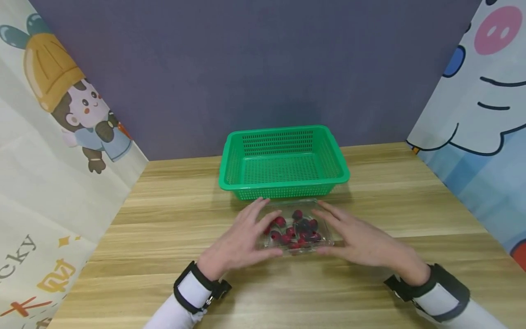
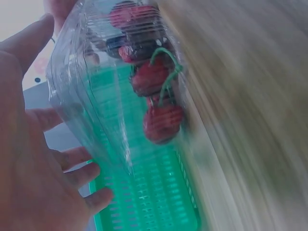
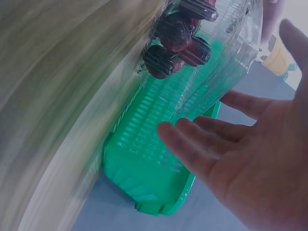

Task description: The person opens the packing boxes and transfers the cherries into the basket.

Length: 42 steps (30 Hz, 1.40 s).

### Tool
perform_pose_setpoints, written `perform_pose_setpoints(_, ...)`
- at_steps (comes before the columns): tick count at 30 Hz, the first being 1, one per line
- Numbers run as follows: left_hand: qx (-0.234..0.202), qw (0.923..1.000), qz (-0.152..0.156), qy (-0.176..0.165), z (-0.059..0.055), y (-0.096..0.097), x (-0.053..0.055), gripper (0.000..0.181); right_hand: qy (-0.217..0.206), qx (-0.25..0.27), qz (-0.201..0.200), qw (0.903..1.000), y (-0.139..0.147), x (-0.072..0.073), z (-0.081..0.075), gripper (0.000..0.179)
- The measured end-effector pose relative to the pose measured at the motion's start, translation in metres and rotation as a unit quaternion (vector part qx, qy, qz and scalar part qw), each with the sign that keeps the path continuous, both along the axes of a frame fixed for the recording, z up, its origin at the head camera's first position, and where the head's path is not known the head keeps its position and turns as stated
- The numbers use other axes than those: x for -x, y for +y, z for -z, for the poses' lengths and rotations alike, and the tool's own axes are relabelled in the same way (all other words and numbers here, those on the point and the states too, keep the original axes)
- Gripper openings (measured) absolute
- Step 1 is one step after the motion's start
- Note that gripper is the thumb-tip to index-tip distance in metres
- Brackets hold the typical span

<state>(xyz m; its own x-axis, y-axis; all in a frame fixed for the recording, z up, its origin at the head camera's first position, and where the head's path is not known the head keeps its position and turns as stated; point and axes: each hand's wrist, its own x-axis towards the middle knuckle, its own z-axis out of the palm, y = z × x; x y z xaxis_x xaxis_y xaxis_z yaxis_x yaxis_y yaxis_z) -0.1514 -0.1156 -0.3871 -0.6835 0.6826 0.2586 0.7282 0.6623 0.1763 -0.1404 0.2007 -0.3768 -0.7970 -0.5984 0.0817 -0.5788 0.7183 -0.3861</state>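
A clear plastic box (image 1: 283,207) of dark red cherries (image 1: 290,231) lies flat on the wooden table. At its left side is my left hand (image 1: 242,237), fingers spread and reaching along the edge. My right hand (image 1: 361,237) flanks the opposite side, its fingers extended too. Both thumbs point in toward the near corners. In the left wrist view, a cherry (image 2: 162,122) with a green stem shows through the plastic, the fingers close beside the wall. The right wrist view has the fingers (image 3: 187,149) next to the box wall; whether either hand touches it I cannot tell.
Just behind the box stands a green plastic basket (image 1: 283,186) with slotted walls and nothing inside. A dark grey panel (image 1: 271,64) rises behind the wooden table (image 1: 172,219). Printed cartoon sheets (image 1: 37,151) border the left and right sides.
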Motion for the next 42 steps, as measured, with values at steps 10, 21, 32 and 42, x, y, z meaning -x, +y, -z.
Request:
perform_pose_setpoints(10,0.015,0.9998,-0.004,0.012,-0.002,0.012,0.002,0.09,0.002,0.003,-0.012,0.9999,-0.004,0.002,0.002,0.084)
perform_pose_setpoints(21,0.047,0.9987,-0.013,0.014,-0.005,0.018,0.004,0.097,-0.001,0.008,-0.028,0.9996,-0.008,0.002,0.004,0.079)
perform_pose_setpoints(32,0.079,0.9954,-0.034,0.041,-0.006,0.026,0.002,0.091,0.009,0.019,-0.034,0.9992,-0.01,0.001,0.008,0.084)
perform_pose_setpoints(42,0.084,0.9951,-0.036,0.039,-0.005,0.028,0.0,0.094,0.003,0.024,-0.029,0.9993,-0.011,0.001,0.012,0.081)
